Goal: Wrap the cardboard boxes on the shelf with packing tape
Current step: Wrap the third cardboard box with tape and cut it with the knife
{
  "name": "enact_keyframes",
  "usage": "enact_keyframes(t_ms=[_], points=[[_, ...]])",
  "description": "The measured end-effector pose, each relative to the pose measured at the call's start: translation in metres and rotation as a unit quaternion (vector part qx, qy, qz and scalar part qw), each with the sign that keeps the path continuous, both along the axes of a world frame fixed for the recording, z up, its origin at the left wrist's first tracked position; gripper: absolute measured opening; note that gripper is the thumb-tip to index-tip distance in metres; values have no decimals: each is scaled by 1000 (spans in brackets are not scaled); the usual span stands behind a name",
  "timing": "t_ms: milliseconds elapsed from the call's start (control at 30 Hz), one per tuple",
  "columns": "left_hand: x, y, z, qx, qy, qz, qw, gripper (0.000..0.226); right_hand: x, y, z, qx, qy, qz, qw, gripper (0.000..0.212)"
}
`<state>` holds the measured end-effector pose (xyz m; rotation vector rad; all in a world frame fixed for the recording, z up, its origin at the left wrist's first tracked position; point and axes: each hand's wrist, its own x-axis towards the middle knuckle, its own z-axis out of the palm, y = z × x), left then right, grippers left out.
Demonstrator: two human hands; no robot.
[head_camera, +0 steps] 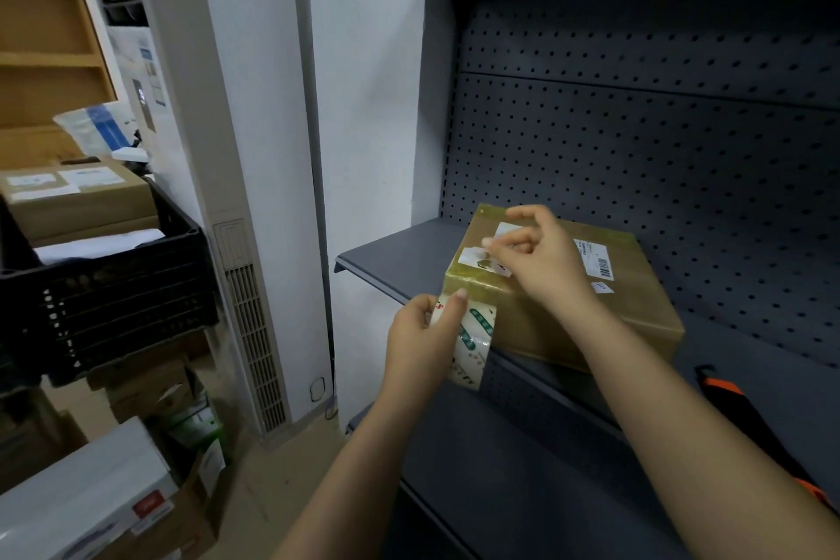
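A brown cardboard box [632, 309] with white labels lies on the dark grey shelf [400, 255], its near edge at the shelf's front. My left hand [422, 332] grips a roll of packing tape [472, 341] with green print, held against the box's front left corner. Over the box's top left part hovers my right hand [541, 255], fingers curled, thumb and forefinger close together near a strip of tape; whether they pinch it is unclear. Glossy tape runs across the box's left edge.
A perforated back panel [659, 159] stands behind the box. An orange and black tool [722, 391] lies on the shelf at right. A black crate [113, 286] with boxes stands at left above more cartons [91, 496] on the floor. A lower shelf [522, 468] juts out beneath.
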<state>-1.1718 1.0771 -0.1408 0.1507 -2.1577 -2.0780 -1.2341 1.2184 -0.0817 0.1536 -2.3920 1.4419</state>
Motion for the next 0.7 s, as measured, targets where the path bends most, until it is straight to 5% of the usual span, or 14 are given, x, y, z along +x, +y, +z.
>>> enact_keyframes(t_ms=[367, 700], points=[[-3, 3, -10, 5, 20, 4, 1000, 37, 9, 10, 0, 28, -38, 103, 994, 14], [-7, 4, -15, 10, 39, 10, 999, 40, 6, 18, 2, 16, -53, 152, 987, 20]])
